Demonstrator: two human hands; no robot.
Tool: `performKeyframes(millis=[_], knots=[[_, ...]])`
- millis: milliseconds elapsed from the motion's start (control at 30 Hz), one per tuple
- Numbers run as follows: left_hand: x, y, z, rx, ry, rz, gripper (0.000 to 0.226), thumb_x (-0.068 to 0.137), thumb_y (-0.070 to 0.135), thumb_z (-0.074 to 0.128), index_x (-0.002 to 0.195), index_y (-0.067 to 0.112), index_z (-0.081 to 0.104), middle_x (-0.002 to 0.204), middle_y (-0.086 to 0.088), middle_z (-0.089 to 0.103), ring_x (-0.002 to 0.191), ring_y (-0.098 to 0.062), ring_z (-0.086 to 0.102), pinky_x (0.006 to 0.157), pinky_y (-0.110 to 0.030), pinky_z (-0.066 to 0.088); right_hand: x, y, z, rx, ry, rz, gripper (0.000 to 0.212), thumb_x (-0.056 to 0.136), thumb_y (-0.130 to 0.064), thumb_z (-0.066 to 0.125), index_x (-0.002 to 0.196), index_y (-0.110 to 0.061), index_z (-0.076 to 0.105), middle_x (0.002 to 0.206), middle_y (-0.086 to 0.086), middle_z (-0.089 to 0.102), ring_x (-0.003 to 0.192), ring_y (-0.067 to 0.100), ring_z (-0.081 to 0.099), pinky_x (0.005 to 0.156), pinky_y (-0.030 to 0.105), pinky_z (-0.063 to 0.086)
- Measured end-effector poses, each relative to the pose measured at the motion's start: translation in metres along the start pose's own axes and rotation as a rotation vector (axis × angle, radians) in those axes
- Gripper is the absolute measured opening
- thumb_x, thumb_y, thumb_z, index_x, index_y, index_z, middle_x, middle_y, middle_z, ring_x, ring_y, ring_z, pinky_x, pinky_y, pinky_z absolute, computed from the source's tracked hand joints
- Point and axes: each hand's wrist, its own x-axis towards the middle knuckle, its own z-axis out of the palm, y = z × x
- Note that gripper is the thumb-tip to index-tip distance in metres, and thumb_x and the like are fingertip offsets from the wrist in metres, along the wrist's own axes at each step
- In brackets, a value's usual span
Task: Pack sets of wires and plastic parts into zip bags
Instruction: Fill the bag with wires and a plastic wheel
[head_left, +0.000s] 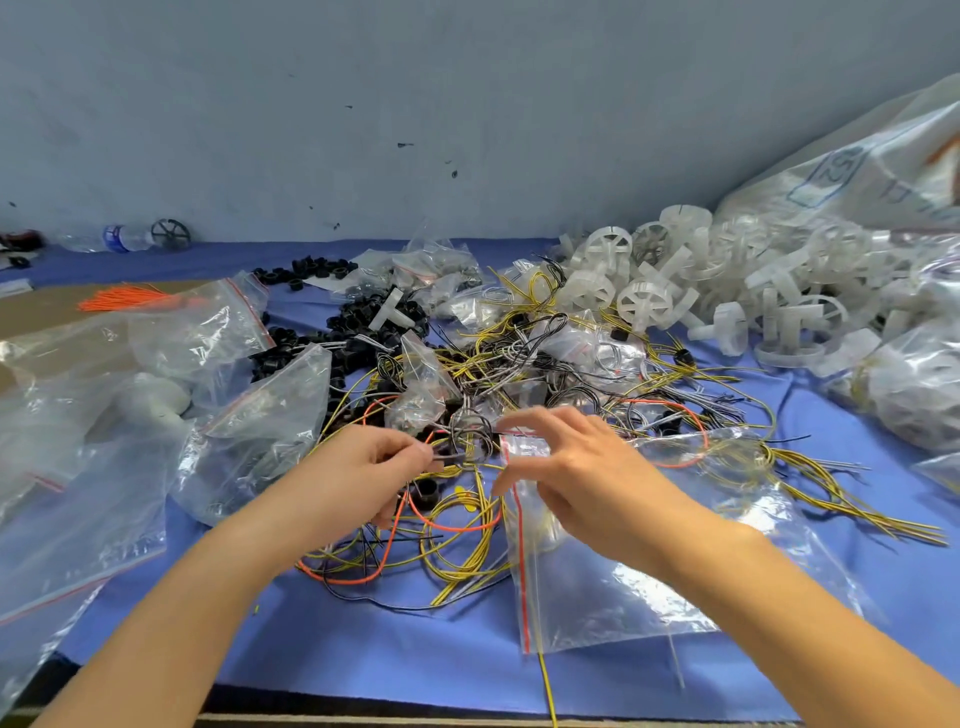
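While the left hand (363, 478) is curled, its thumb and forefinger pinch one end of a thin black-and-grey wire coil (470, 431), which stands up in small round loops just beyond the fingertips. The right hand (571, 467) is half open, the fingers arched over the mouth of a clear plastic zip bag with a red seal strip (597, 597). The thumb lies at the strip, but I cannot tell whether it really grips the film.

This glossy, wrinkled bag lies flat on the blue cloth cover (363, 639), near and to the right of centre, under the right hand. Between and under the two hands there is a loose tangle of yellow, orange and black wires (457, 535), and a short black plastic ring (427, 488) sits in it just beside the left hand.

Farther away, left of centre, is a heap of matte black plastic rings (363, 317). To the far right is a pile of milky white plastic wheels with spokes (649, 296). On the left lie big crumpled clear bags (260, 415), and behind them a straight bundle of orange wires (124, 299).
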Motion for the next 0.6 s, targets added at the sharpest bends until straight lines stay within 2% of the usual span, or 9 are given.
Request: performKeyframes(millis=[100, 233, 333, 433, 533, 600], knots=[[-0.005, 0.001, 0.002, -0.071, -0.156, -0.044, 0.027, 0.099, 0.035, 0.051, 0.086, 0.032, 0.075, 0.049, -0.005, 0.054, 0.048, -0.016, 0.052, 0.057, -0.026, 0.041, -0.003, 0.0, 0.006, -0.007, 0.048, -0.013, 0.019, 0.086, -0.015, 0.068, 0.087, -0.034, 0.065, 0.136, -0.002, 0.053, 0.112, 0.024, 0.054, 0.083, 0.04, 0.048], [-0.013, 0.011, 0.008, -0.158, -0.294, -0.052, 0.025, 0.099, 0.029, 0.054, 0.09, 0.019, 0.075, 0.052, 0.006, 0.047, 0.045, -0.013, 0.046, 0.049, -0.025, 0.047, -0.005, 0.004, 0.005, 0.187, 0.222, 0.062, 0.023, 0.089, -0.01, 0.063, 0.084, -0.032, 0.057, 0.119, -0.006, 0.052, 0.094, 0.02, 0.058, 0.074, 0.037, 0.05], [-0.017, 0.023, 0.021, -0.172, -0.392, -0.038, 0.024, 0.099, 0.028, 0.053, 0.091, 0.015, 0.072, 0.055, 0.006, 0.049, 0.043, -0.01, 0.042, 0.044, -0.024, 0.045, -0.006, -0.001, 0.003, 0.279, 0.277, 0.11, 0.011, 0.092, -0.024, 0.053, 0.086, -0.033, 0.055, 0.117, -0.012, 0.049, 0.088, 0.014, 0.058, 0.067, 0.036, 0.051], [-0.013, 0.036, 0.04, -0.145, -0.365, -0.007, 0.026, 0.101, 0.028, 0.05, 0.092, 0.01, 0.067, 0.06, 0.006, 0.06, 0.041, -0.011, 0.045, 0.042, -0.022, 0.042, -0.005, -0.007, 0.003, 0.319, 0.296, 0.11, 0.01, 0.091, -0.023, 0.055, 0.084, -0.029, 0.058, 0.117, -0.009, 0.052, 0.082, 0.017, 0.06, 0.064, 0.035, 0.049], [-0.003, 0.045, 0.05, -0.273, -0.331, -0.008, 0.023, 0.101, 0.019, 0.048, 0.09, 0.007, 0.065, 0.073, 0.0, 0.069, 0.047, -0.012, 0.056, 0.039, -0.02, 0.041, -0.004, -0.014, 0.004, 0.329, 0.34, 0.09, 0.014, 0.084, -0.006, 0.061, 0.083, -0.02, 0.06, 0.114, -0.001, 0.056, 0.082, 0.017, 0.06, 0.066, 0.03, 0.046], [0.004, 0.052, 0.053, -0.412, -0.331, -0.013, 0.021, 0.1, 0.007, 0.047, 0.089, 0.004, 0.065, 0.073, -0.002, 0.068, 0.052, -0.013, 0.062, 0.042, -0.019, 0.046, -0.003, -0.018, 0.002, 0.343, 0.378, 0.083, 0.013, 0.082, -0.004, 0.059, 0.083, -0.017, 0.061, 0.114, 0.001, 0.056, 0.085, 0.015, 0.06, 0.069, 0.03, 0.046]])
